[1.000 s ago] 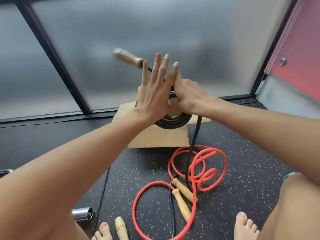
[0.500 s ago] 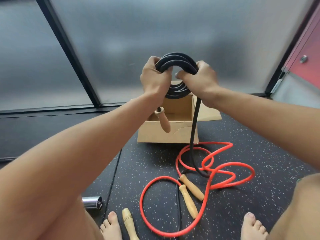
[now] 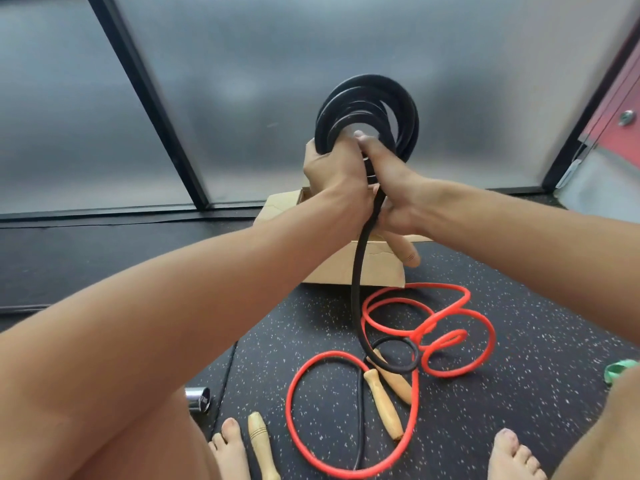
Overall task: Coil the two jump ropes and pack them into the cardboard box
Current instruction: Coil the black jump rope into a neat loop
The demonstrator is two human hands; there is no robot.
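Gripping black rope coil [image 3: 367, 83] low, fingers [image 3: 313, 152] probably curled behind.

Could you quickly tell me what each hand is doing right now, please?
Left hand: grips the black jump rope coil.
Right hand: also grips that coil.

Soft, dim daylight spreads from the frosted window [image 3: 242, 81] at twelve o'clock, shadows are faint, and straight lines bow near the edges.
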